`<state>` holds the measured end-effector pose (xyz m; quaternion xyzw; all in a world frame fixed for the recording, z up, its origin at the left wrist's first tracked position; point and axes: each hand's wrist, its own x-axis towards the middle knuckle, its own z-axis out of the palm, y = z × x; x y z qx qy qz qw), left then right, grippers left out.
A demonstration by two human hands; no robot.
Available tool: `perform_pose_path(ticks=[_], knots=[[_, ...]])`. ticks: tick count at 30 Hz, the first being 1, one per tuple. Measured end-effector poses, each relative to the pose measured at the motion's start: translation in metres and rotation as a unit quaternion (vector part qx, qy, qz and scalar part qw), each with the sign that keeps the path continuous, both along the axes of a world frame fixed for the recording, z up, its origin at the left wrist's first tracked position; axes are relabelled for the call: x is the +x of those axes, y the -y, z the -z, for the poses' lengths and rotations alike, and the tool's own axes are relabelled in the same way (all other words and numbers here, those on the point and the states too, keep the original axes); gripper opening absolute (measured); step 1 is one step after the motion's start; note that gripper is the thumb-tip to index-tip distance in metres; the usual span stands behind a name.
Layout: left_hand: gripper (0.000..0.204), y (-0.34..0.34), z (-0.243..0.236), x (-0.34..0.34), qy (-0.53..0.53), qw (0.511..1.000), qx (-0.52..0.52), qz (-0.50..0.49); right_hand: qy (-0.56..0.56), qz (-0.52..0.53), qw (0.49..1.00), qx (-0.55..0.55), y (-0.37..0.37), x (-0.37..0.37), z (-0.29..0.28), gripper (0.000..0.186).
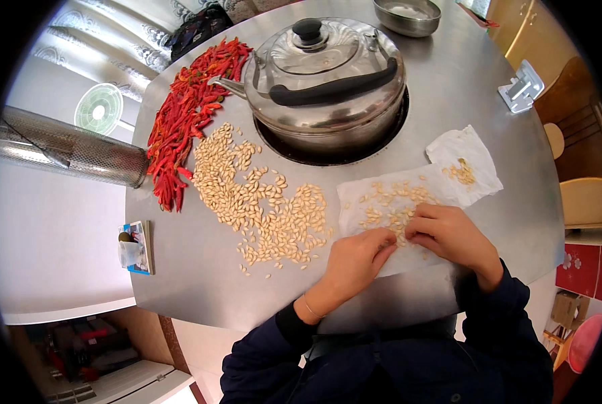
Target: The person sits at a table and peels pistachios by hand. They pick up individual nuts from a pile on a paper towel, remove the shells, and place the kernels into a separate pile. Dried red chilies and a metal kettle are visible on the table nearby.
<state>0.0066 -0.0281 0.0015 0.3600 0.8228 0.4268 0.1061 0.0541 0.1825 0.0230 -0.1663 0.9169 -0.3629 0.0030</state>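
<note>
Both of my hands meet low over a white paper tissue (351,195) strewn with pale seeds or seed shells (382,214). My left hand (360,259) is closed, thumb and fingertips pinched together. Close on its right, my right hand (453,234) is curled in the same way, its fingertips nearly touching the left ones. Whatever is between the fingers is too small to make out. A second, crumpled tissue (474,145) carries a small heap of yellowish bits (461,172). To the left, whole pumpkin seeds (274,225) lie spread on the metal tabletop (200,286).
A big steel kettle (324,118) with a black handle sits in the table's round opening. Red chillies (179,131) are piled at the left, beside a perforated metal pipe (78,151). A steel bowl (408,25) stands at the back, a phone stand (520,89) at the right edge.
</note>
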Motion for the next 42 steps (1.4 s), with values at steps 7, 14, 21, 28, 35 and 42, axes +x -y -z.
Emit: perform_pose_path(ticks=[7, 14, 21, 28, 35, 42], knots=[[0.015, -0.003, -0.004, -0.001, 0.014, 1.0, -0.016, -0.006, 0.011, 0.017, 1.0, -0.017, -0.006, -0.001, -0.001, 0.011], [0.015, -0.005, -0.007, 0.0, 0.021, 1.0, -0.016, -0.006, 0.055, 0.041, 0.994, -0.085, -0.008, 0.0, -0.003, 0.009], [0.013, -0.004, -0.013, 0.001, 0.075, 0.996, 0.004, -0.045, -0.003, 0.043, 0.992, -0.118, -0.007, -0.002, 0.0, 0.01], [0.014, -0.001, -0.016, 0.003, 0.193, 0.976, 0.073, -0.061, 0.076, 0.083, 0.967, -0.23, 0.013, 0.003, -0.012, 0.016], [0.01, -0.001, -0.013, 0.002, 0.148, 0.985, 0.061, -0.058, 0.08, 0.093, 0.951, -0.284, 0.017, 0.004, 0.001, 0.015], [0.009, 0.002, -0.007, -0.001, 0.327, 0.933, 0.136, -0.06, 0.08, 0.065, 0.992, -0.072, -0.011, 0.001, -0.008, 0.01]])
